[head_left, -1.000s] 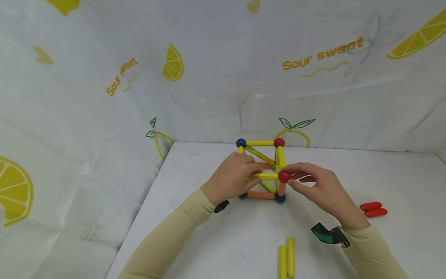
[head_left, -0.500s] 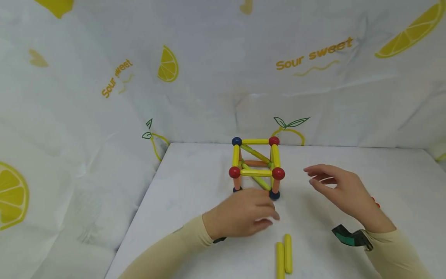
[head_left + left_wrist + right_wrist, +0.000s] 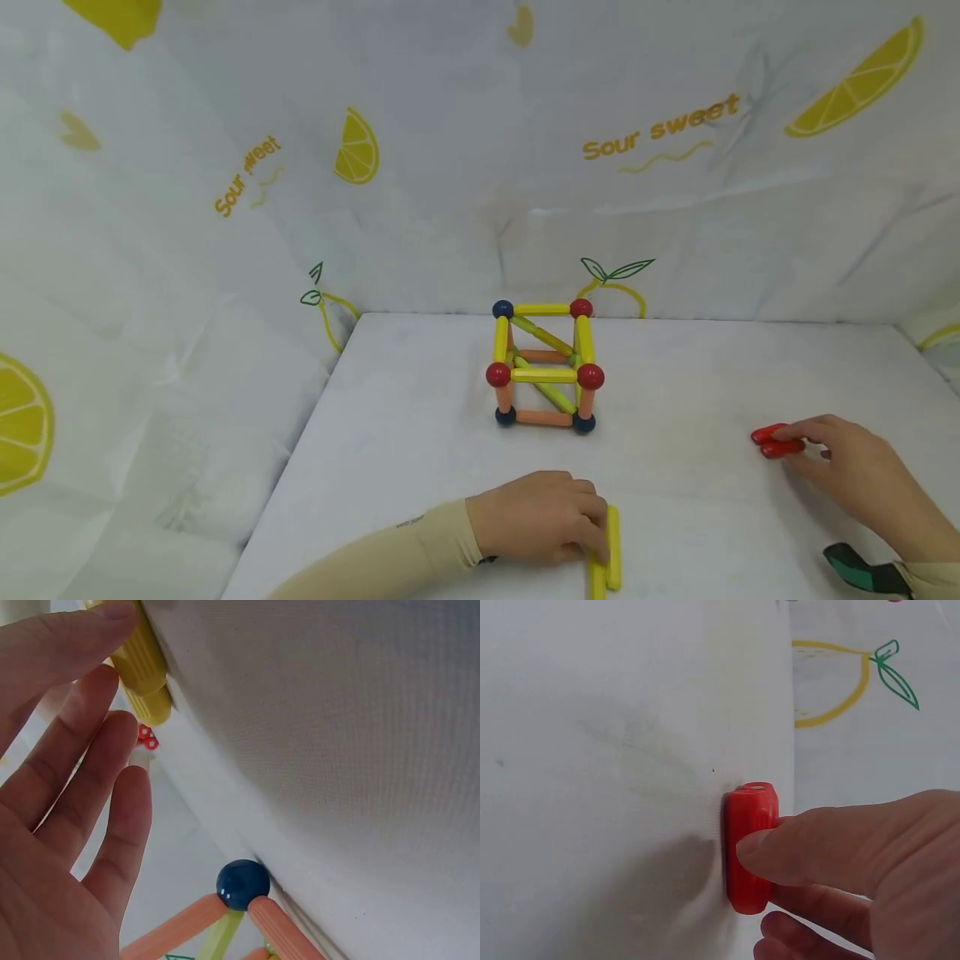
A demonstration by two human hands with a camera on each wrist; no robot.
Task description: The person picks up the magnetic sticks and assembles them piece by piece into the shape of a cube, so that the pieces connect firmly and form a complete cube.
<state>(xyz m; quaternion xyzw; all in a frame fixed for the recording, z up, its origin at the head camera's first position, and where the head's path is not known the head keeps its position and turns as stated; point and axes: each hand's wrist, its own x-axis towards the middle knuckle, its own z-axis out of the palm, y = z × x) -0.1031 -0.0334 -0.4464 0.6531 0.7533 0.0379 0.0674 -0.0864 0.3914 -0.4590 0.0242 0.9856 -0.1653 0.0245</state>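
In the head view my left hand (image 3: 538, 518) reaches down to two long yellow magnetic rods (image 3: 614, 546) at the table's front. Its thumb lies on one yellow rod (image 3: 142, 664) in the left wrist view, and the fingers bend round the other side in a pinch. Off to the right, my right hand (image 3: 862, 477) holds a pair of short red magnetic rods (image 3: 782, 449) lying side by side. The right wrist view has the thumb pressed on a red rod (image 3: 744, 881), with fingers behind. Behind both hands stands a cube frame (image 3: 543, 376) of rods and balls.
The cube frame has red balls (image 3: 590, 377) and blue balls (image 3: 584, 422) at its corners, orange rods (image 3: 543, 417) low down and light green diagonals. A white printed cloth (image 3: 450, 208) rises behind the white table (image 3: 690, 533).
Both hands have let go of the cube frame. My left hand has come down to the yellow rods; my right hand has moved right to the red rods and taken hold of them.
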